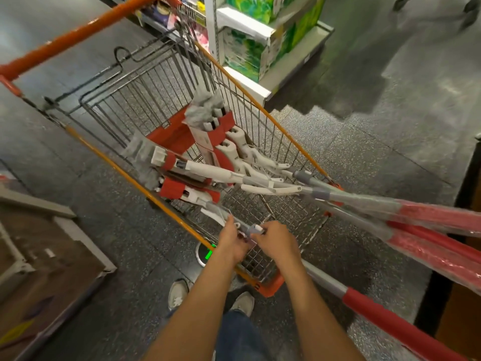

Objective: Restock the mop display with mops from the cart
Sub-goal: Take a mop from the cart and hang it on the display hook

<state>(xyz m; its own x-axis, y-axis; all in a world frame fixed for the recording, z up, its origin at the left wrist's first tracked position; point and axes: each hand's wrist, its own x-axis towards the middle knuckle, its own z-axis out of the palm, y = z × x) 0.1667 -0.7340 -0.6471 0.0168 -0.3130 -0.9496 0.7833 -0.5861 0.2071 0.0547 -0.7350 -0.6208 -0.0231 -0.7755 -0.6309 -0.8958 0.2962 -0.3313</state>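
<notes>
Two bare forearms reach forward from the bottom edge over blue jeans and grey shoes. Both hands meet at the near end of a wire shopping cart with orange rails. Left hand curls its fingers round a mop at its grey-and-white collar; right hand grips the same collar just beside it. That mop's red-sleeved handle runs back under the right forearm. More mops lie in the basket beyond the hands, heads far, wrapped red handles jutting out right.
</notes>
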